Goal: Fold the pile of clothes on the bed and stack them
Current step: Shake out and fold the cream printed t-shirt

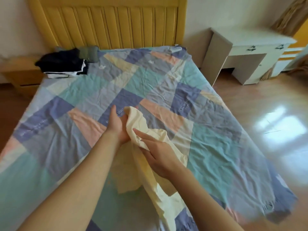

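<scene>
A pale yellow garment (146, 157) hangs crumpled between my hands above the patchwork bedsheet (225, 147). My left hand (117, 124) is under its upper end, palm up, with the cloth draped over the fingers, which are hidden behind it. My right hand (158, 152) lies on the garment lower down, fingers stretched along the cloth, thumb tucked beneath it. The garment's tail trails down toward the near bed edge. A stack of folded dark clothes (63, 64) with white edges sits at the far left corner of the bed, a grey-green item (88, 51) beside it.
A yellow slatted headboard (108, 22) stands at the far end. A wooden nightstand (21, 75) is left of the bed. A white desk (246, 52) stands to the right on the shiny wooden floor (266, 114).
</scene>
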